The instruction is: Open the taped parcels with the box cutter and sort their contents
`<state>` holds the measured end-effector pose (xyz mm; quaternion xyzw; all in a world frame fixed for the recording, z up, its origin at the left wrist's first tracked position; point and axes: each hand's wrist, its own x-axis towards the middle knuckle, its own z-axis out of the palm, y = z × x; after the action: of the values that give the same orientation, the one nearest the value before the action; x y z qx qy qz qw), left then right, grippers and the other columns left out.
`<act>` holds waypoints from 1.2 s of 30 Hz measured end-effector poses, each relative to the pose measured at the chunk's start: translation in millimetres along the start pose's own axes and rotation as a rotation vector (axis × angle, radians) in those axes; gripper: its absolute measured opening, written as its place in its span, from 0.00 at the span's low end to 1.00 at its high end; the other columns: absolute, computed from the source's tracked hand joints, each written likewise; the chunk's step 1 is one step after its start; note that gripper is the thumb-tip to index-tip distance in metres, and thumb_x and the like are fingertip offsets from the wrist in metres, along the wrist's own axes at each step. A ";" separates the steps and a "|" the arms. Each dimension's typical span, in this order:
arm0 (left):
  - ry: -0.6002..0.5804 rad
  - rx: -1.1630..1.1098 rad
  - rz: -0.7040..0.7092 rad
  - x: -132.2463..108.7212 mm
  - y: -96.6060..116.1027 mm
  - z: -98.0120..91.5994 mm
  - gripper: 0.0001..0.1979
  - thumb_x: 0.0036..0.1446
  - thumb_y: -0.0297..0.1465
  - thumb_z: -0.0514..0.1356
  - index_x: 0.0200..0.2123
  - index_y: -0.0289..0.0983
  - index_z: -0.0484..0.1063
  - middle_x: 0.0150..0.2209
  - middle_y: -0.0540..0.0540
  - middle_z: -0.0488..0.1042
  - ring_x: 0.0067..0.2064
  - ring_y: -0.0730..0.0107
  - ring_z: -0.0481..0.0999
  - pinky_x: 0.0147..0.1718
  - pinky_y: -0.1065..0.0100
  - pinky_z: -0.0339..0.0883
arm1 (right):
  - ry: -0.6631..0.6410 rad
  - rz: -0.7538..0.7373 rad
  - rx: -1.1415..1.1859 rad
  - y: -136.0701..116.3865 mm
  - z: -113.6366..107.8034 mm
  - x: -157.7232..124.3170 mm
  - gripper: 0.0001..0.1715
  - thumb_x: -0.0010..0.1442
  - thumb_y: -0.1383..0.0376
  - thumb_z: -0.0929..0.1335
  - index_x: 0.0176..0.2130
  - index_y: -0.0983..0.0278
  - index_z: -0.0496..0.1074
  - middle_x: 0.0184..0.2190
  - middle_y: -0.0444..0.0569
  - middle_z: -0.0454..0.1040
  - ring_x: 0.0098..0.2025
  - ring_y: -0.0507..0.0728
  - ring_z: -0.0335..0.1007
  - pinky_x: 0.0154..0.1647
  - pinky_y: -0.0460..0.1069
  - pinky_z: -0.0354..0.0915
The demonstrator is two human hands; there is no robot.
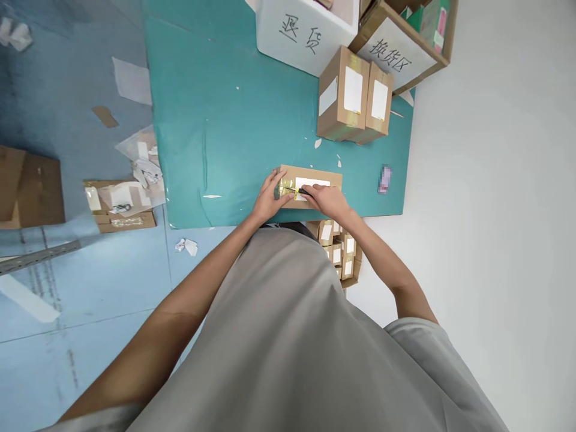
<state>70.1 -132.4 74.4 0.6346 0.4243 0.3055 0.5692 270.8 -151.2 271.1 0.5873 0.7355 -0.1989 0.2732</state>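
A small cardboard box [315, 174] with a white label and yellowish tape lies near the front edge of the teal table mat [225, 120]. My left hand [269, 201] rests on the box's left end, fingers spread against it. My right hand [327, 199] is closed on a thin tool with a black and yellow handle [300, 191], its tip lying along the taped top of the box.
Two taped cardboard boxes [353, 96] stand at the back of the mat. Behind them are a white bin [306, 30] and a cardboard bin [400, 48], both with handwritten signs. Small boxes [339, 249] are stacked below the table edge. Torn cardboard and paper scraps [126, 198] litter the blue floor at left.
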 end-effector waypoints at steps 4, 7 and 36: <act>0.009 -0.030 0.015 1.6 -3.5 2.9 0.50 0.67 0.62 0.69 0.81 0.43 0.65 0.83 0.33 0.59 0.85 0.41 0.57 0.83 0.43 0.52 | 0.002 0.002 -0.063 -3.6 1.4 3.4 0.34 0.88 0.48 0.52 0.73 0.59 0.71 0.58 0.60 0.85 0.55 0.68 0.83 0.48 0.53 0.64; 0.002 -0.034 0.030 1.9 -4.6 3.3 0.50 0.67 0.62 0.69 0.82 0.42 0.64 0.84 0.32 0.58 0.86 0.40 0.56 0.83 0.43 0.52 | -0.002 0.012 -0.085 -6.2 1.5 4.9 0.34 0.88 0.48 0.52 0.74 0.60 0.71 0.58 0.62 0.84 0.55 0.68 0.83 0.47 0.53 0.64; 0.047 0.014 0.015 0.5 1.4 -0.3 0.52 0.67 0.64 0.68 0.83 0.46 0.61 0.80 0.33 0.66 0.82 0.38 0.65 0.80 0.43 0.61 | -0.041 -0.167 -0.193 1.1 -34.6 34.1 0.26 0.86 0.61 0.59 0.70 0.65 0.76 0.57 0.65 0.87 0.57 0.69 0.83 0.50 0.56 0.69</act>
<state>70.3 -131.8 75.8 0.6345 0.4348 0.3218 0.5521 260.6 -104.0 276.2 0.4906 0.7920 -0.1609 0.3258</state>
